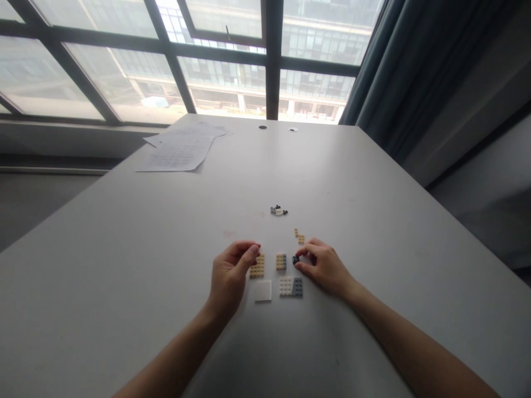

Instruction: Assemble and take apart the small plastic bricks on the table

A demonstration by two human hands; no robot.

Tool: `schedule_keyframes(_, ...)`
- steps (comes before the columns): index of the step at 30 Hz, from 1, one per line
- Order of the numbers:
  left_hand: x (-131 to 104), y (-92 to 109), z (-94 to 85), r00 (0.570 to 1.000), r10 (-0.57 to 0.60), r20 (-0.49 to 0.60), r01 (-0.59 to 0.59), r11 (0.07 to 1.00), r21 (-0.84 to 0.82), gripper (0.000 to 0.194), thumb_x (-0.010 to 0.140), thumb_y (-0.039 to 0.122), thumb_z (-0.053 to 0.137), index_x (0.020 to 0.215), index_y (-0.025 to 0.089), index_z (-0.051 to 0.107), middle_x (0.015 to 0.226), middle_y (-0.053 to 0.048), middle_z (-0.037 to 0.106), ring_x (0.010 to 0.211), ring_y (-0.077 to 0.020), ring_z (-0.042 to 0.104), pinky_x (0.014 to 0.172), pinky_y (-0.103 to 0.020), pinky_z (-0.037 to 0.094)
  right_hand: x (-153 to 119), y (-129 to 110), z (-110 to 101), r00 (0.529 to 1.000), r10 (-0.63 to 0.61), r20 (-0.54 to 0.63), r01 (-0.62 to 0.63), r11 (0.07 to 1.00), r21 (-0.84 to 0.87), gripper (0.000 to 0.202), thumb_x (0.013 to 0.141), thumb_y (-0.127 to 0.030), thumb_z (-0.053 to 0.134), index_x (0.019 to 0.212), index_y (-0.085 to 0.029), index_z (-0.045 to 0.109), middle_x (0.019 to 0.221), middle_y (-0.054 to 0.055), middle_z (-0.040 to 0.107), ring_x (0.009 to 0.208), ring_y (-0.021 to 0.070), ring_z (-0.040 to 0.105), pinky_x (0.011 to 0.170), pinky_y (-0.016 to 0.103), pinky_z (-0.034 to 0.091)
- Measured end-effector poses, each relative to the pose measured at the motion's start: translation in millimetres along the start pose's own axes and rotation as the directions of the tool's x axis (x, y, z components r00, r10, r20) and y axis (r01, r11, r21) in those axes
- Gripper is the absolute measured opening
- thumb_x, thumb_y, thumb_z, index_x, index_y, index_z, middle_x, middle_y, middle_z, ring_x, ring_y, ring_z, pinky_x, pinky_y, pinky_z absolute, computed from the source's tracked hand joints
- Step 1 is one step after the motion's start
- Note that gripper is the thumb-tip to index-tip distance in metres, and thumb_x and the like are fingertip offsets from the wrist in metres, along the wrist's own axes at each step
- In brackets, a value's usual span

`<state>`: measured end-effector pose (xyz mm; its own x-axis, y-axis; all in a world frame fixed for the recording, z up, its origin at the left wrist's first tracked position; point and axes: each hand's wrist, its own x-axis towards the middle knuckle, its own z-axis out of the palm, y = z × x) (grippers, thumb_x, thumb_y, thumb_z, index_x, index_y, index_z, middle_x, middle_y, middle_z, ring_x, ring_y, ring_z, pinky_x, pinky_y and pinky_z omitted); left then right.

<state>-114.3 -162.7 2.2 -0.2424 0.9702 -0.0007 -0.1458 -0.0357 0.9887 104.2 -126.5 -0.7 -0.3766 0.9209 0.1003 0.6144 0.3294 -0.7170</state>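
Observation:
My right hand [321, 264] has its thumb and fingers closed on a small black building brick [295, 259] at the table top. My left hand [233, 272] is closed in a pinch over a tan studded plate [257, 268]; whatever its fingertips hold, if anything, is too small to make out. Between the hands lies a tan and grey brick piece [281, 262]. Nearer to me are a smooth white square tile [263, 291] and a white and dark grey studded plate [291, 287].
Tiny tan pieces [300, 236] lie just beyond my right hand. Farther out is a small pile of black, grey and white pieces [279, 210]. Printed papers [182, 146] rest at the far left of the white table [357, 182]. Windows and a dark curtain [385, 72] stand behind.

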Motion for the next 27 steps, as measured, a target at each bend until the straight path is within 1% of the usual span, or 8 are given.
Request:
schedule_keyframes(3,6.8,8.8,4.3,1.000,0.021,0.004,-0.021,0.997,0.074,0.021,0.076,0.035,0.068,0.082,0.016,0.066,0.069,0.000,0.063,0.065,-0.0113,0.054,0.064,-0.023,0.045,-0.8,-1.5,1.4,1.000,-0.011,-0.018,0.011,1.000,-0.012,0.013,0.075,-0.017,0.069,0.087,-0.021,0.069,0.085,0.001,0.059,0.076,0.0148,0.055,0.071,0.027,0.044)
schedule_keyframes(6,32.2,19.7,11.3,0.994,0.075,0.074,-0.093,0.950,0.297,0.026,0.076,0.038,0.065,0.087,0.015,0.067,0.074,-0.002,0.064,0.066,-0.0131,0.056,0.061,-0.025,0.045,-1.8,-2.7,1.7,0.999,-0.021,-0.037,0.020,1.000,-0.019,0.017,0.074,-0.018,0.070,0.090,-0.021,0.068,0.086,0.001,0.059,0.078,0.0154,0.055,0.072,0.028,0.044)
schedule_keyframes(8,59.1,22.1,16.5,0.973,0.138,0.187,-0.216,0.835,0.505,0.032,0.077,0.038,0.062,0.099,0.016,0.067,0.086,-0.005,0.065,0.073,-0.0159,0.059,0.065,-0.027,0.048,-2.5,-2.4,1.9,0.998,-0.025,-0.049,0.025,1.000,-0.011,0.019,0.074,-0.019,0.070,0.093,-0.020,0.068,0.087,0.001,0.060,0.077,0.0153,0.055,0.073,0.028,0.044)
schedule_keyframes(10,88.2,18.5,21.7,0.940,0.155,0.304,-0.335,0.593,0.732,0.038,0.077,0.035,0.060,0.110,0.017,0.064,0.104,-0.008,0.063,0.084,-0.0172,0.060,0.076,-0.029,0.049,-3.0,-1.0,2.7,0.997,-0.028,-0.069,0.029,1.000,0.005,0.019,0.076,-0.021,0.069,0.095,-0.020,0.067,0.088,0.002,0.060,0.075,0.0146,0.055,0.072,0.028,0.045)
schedule_keyframes(11,101.5,14.8,24.1,0.936,0.137,0.325,-0.345,0.544,0.765,0.041,0.075,0.033,0.062,0.113,0.017,0.064,0.108,-0.008,0.062,0.086,-0.0182,0.061,0.081,-0.031,0.048,-3.2,0.1,3.4,0.996,-0.031,-0.079,0.032,0.999,0.013,0.018,0.077,-0.022,0.068,0.095,-0.020,0.067,0.088,0.002,0.060,0.073,0.0143,0.054,0.071,0.028,0.045)
schedule_keyframes(16,140.0,-7.1,32.8,0.934,0.110,0.340,-0.355,0.402,0.844,0.043,0.071,0.031,0.067,0.112,0.019,0.066,0.113,-0.010,0.060,0.105,-0.0278,0.055,0.093,-0.038,0.043,-3.3,3.2,6.5,0.993,-0.042,-0.108,0.044,0.999,0.024,0.016,0.078,-0.022,0.066,0.094,-0.020,0.066,0.086,0.002,0.060,0.071,0.0140,0.055,0.070,0.028,0.045)
schedule_keyframes(21,145.9,-12.3,34.6,0.926,0.103,0.363,-0.375,0.341,0.862,0.036,0.075,0.034,0.063,0.108,0.021,0.069,0.113,-0.008,0.061,0.103,-0.0271,0.056,0.093,-0.037,0.043,-3.3,0.8,7.0,0.994,-0.029,-0.106,0.032,0.999,0.032,0.015,0.078,-0.021,0.067,0.092,-0.020,0.067,0.087,0.002,0.061,0.072,0.0142,0.055,0.070,0.028,0.046)
schedule_keyframes(27,147.1,-12.0,36.6,0.908,0.121,0.402,-0.418,0.351,0.838,0.023,0.077,0.031,0.062,0.095,0.022,0.073,0.103,-0.006,0.064,0.094,-0.0233,0.060,0.088,-0.034,0.045,-3.2,2.2,8.4,0.993,-0.036,-0.113,0.039,0.999,0.024,0.014,0.079,-0.022,0.066,0.093,-0.020,0.067,0.086,0.002,0.060,0.071,0.0140,0.055,0.068,0.027,0.045)
